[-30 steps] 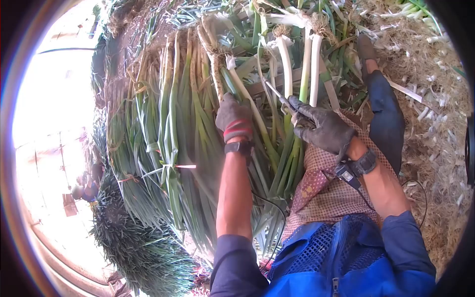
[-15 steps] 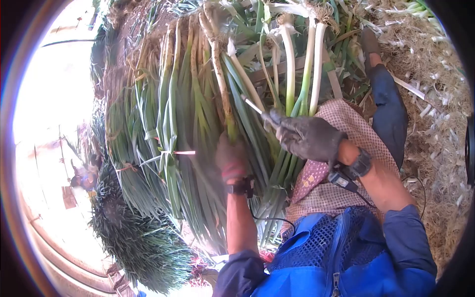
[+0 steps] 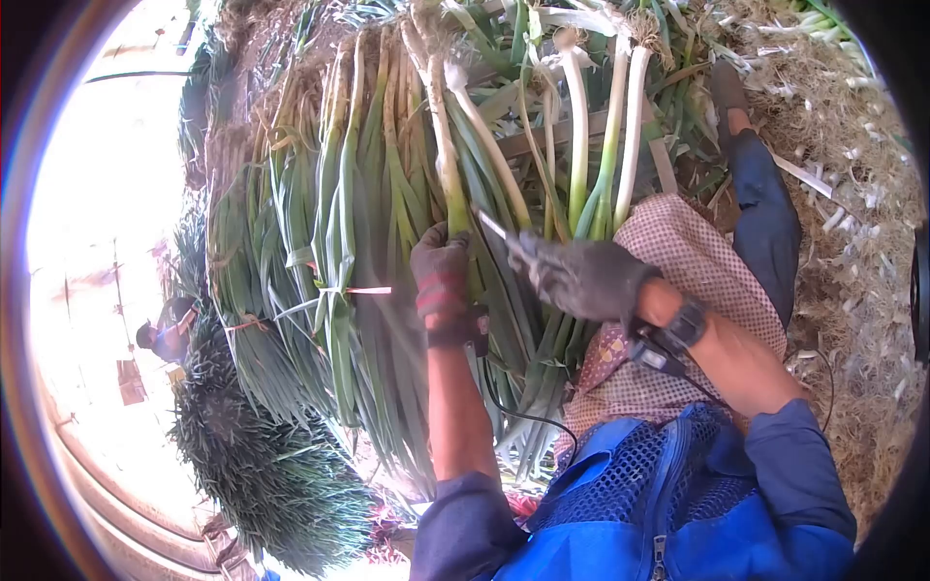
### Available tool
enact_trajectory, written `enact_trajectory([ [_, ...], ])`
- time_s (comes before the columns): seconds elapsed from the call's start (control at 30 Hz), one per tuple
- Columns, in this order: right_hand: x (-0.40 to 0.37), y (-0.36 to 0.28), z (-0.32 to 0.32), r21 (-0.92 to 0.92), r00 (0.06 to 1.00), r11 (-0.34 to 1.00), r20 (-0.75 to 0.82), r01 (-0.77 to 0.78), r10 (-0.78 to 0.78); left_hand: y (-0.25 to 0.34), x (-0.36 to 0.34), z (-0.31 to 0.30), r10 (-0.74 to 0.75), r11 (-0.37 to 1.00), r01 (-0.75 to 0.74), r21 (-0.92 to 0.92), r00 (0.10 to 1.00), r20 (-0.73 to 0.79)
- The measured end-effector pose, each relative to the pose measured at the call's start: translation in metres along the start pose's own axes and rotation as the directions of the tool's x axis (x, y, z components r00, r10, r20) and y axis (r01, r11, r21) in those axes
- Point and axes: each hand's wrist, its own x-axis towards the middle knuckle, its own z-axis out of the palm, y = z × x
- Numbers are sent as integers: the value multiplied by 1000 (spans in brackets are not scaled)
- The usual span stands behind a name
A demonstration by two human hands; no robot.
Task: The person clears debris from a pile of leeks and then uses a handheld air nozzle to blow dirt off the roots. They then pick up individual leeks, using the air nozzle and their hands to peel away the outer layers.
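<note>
My left hand [image 3: 442, 271], in a dark glove with a reddish cuff, is closed around the green upper part of a green onion [image 3: 443, 145]. That onion's stalk is long and brown-stained, with its root end pointing away from me. Just to the right, my gloved right hand [image 3: 581, 278] grips a small knife [image 3: 493, 226], its blade tip close to the held onion. Unpeeled green onions [image 3: 339, 194] lie in a thick row left of my left hand. Several cleaned white-stemmed onions [image 3: 634, 126] lie beyond my right hand, their leaves running back beneath it.
A checkered cloth [image 3: 702, 261] covers my lap. Roots and trimmings [image 3: 843, 320] litter the ground at right. A big pile of green onion leaves [image 3: 271, 474] stands at lower left. Another person [image 3: 172, 329] is at the far left. A cable [image 3: 528, 416] runs from my left wrist.
My left hand has moved slightly left and up along the onion and now shows clearly instead of blurred. The knife hand has shifted a little downward. The view has moved slightly.
</note>
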Motion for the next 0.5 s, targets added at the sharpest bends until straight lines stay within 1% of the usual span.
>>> enact_trajectory([
  [0.07, 20, -4, -4, -72, 995, 997, -91, -35, 28, -5, 0, 0, -6, 999, 5, -37, 1000, -20],
  [0.17, 44, 1, -6, -133, 979, 991, -193, 31, -57, -9, 0, 2, 5, 1000, -5, 6, 998, -61],
  [0.2, 56, -4, -11, -174, 977, 985, -209, 14, -50, -11, 2, 4, 9, 1000, -10, -17, 998, -63],
  [0.3, 100, -22, -38, -217, 974, 967, -211, -133, 86, -18, 3, 9, 4, 998, -8, -56, 997, -80],
  [0.4, 149, -17, -59, -202, 964, 972, -259, -119, 64, -16, 2, 12, -15, 998, 9, -56, 994, -111],
  [0.47, 166, -26, -70, -301, 954, 938, -288, -170, 81, -16, 0, 14, -24, 998, 17, -60, 993, -117],
  [0.5, 171, -26, -74, -349, 949, 916, -303, -196, 88, -19, 2, 14, -4, 999, -3, -54, 993, -114],
])
